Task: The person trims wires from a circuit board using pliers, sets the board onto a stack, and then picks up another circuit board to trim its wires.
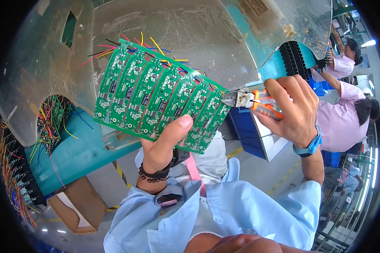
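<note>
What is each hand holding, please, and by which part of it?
The left hand holds the green circuit board panel near its lower edge, thumb on the face. The right hand holds the cutters by their orange handles.

A wide, head-worn fisheye looks down — close above the green circuit panel [157,101].

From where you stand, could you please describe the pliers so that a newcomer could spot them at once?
In mid-view, find the green board in the left hand. At its right edge, the right hand holds the pliers, metal jaws toward the board. Their orange handles set them apart from the board and the blue wristband.
</note>
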{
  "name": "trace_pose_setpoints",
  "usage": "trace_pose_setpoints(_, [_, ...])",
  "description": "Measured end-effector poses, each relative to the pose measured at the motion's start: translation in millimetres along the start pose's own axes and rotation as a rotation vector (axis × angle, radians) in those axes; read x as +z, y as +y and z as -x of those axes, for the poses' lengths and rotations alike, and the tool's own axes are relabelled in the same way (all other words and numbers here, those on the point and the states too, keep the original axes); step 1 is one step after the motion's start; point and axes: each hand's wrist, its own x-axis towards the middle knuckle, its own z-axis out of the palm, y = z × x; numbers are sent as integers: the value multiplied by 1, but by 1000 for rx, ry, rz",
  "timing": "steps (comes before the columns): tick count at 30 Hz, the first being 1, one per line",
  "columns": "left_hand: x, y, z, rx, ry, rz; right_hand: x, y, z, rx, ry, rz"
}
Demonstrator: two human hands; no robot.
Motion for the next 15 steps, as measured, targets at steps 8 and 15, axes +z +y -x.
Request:
trace_pose_setpoints(8, [3,-1,1,47,-14,-23,-4,-3,-6,-21,-4,73])
trace_pose_setpoints(15, [-1,0,1,43,-28,-60,-3,-2,3,20,-96,20])
